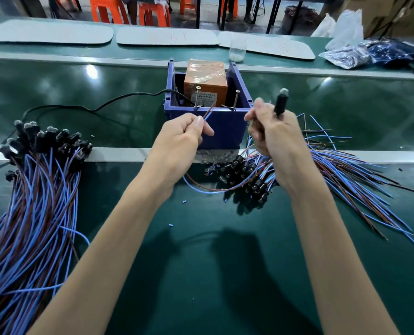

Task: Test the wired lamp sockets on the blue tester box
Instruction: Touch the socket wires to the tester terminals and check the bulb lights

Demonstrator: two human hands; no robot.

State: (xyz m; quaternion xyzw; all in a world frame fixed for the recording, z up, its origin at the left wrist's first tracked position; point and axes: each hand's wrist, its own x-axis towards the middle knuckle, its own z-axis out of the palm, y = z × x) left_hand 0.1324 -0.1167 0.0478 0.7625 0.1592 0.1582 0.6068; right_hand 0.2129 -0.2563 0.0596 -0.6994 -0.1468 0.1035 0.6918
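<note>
Socket [280, 105] in my right hand [271, 141] stands nearly upright, its long axis tipped a little to the right. The clear rounded bulb end is up and the wire end is buried in my curled fingers. It is a slim black cylinder of matte plastic, held just right of the blue tester box [225, 126], above its near right corner.

My left hand [179, 139], apart from the right, pinches the wire ends [208, 114], one blue and one brown, between thumb and forefinger. They slant up and right toward the left screw [197, 97] of two standing on the box's near rim. Whether they touch it, I cannot tell.

The box is square, open-topped plastic with an orange block [206, 81] wrapped in shiny tape inside. It stands on the glossy green belt [201, 250].

A combed bundle of wired sockets [46, 146] lies at far left. A looser pile [244, 175] lies just near of the box, its thin wires fanning out to the right.
</note>
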